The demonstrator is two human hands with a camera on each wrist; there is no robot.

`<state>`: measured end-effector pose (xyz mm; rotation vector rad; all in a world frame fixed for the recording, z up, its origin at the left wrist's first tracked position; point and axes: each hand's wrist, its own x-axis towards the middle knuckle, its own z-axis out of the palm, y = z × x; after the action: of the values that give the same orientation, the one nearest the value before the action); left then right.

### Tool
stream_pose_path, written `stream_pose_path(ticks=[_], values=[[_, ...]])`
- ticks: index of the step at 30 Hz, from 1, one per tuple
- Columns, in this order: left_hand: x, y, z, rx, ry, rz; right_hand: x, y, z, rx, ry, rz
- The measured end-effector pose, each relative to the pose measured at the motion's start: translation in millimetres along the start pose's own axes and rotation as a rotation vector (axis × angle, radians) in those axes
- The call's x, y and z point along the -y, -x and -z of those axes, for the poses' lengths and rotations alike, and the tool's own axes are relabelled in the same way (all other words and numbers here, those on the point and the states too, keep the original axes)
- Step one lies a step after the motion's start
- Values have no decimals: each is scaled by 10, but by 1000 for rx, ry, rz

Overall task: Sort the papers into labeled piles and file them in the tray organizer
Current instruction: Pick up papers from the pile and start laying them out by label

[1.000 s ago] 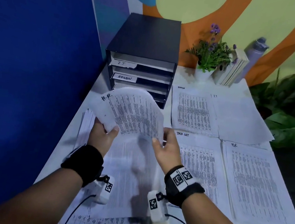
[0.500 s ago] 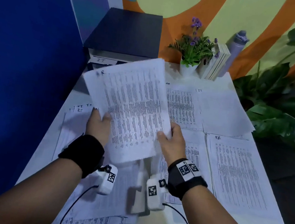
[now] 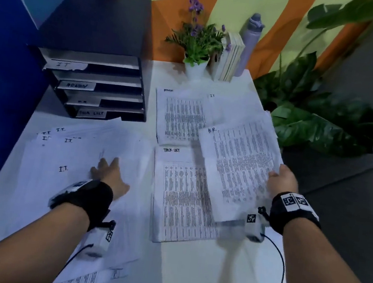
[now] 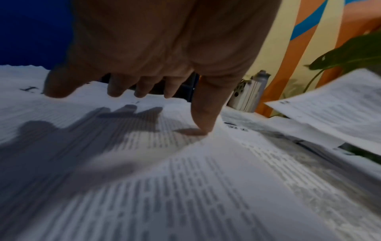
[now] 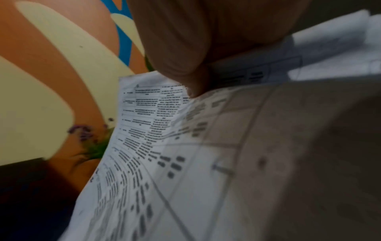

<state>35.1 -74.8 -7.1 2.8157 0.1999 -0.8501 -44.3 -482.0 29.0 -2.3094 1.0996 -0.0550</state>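
Observation:
My right hand (image 3: 280,177) pinches the right edge of a printed sheet marked H.R. (image 3: 238,170), held above the right side of the white table (image 3: 181,264). In the right wrist view the thumb (image 5: 185,68) presses on that H.R. sheet (image 5: 144,146). My left hand (image 3: 107,172) is spread over the loose pile of sheets marked I.T. (image 3: 61,169); in the left wrist view only the thumb (image 4: 204,117) touches the I.T. pile (image 4: 185,187). The black tray organizer (image 3: 99,84) with labels I.T., ADMIN and TASK LIST stands at the back left.
Sorted piles lie flat: ADMIN (image 3: 181,115), an I.T. pile (image 3: 233,109) and TASK LIST (image 3: 181,196). A potted plant (image 3: 197,47), books (image 3: 230,58) and a bottle (image 3: 250,44) stand at the back edge. A blue wall (image 3: 2,97) borders the left; large leaves (image 3: 322,124) lie right.
Both hands held the H.R. sheet in front of me. The left hand has let go and dropped to the I.T. pile; the right hand has carried the sheet rightward.

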Motion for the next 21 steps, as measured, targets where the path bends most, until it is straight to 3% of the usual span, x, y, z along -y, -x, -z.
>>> stream_pose_path(ticks=[5, 10, 13, 18, 21], values=[[7, -86, -131, 58, -36, 58, -642, -304, 301, -1, 95, -101], [10, -139, -230, 39, -56, 80, -854, -453, 252, 68, 224, -187], [5, -161, -286, 37, -60, 106, -740, -350, 91, -7, 427, -71], [-87, -80, -265, 57, -20, 124, -604, -176, -289, 297, 466, 83], [-94, -35, -183, 88, -45, 109, -475, -94, -363, 297, 428, 67]])
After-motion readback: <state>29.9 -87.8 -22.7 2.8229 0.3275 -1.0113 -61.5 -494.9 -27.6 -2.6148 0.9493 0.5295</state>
